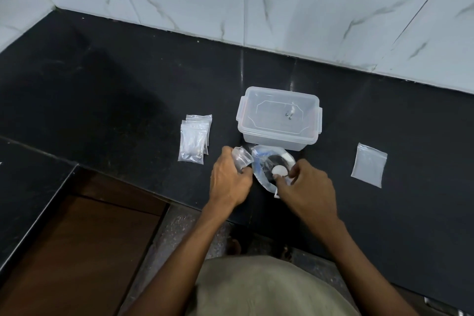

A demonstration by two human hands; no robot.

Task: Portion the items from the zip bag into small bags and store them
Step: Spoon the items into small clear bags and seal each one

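**Both hands working at the mouth of the zip bag, storage box waiting just behind**

Head view: the person is standing at a black counter (102, 90), and everything is sitting within easy reach. The left hand (229, 180) is gripping a small clear bag (241, 159) with curled fingers, apparently keeping it ready beside the source. The right hand (305, 185) is pinching at the zip bag (266, 161), fingertips closing near a white round item (279, 170); whether it is gripping the item itself or only the plastic cannot be told. The zip bag is lying just in front of the lidded clear box (279, 120), likely so that filled portions travel a short way. A stack of small bags (195, 140) is lying to the left, well apart from one single small bag (369, 165) on the right. Something small and dark is showing inside the box, too small to identify. Portioning looks to be midway.
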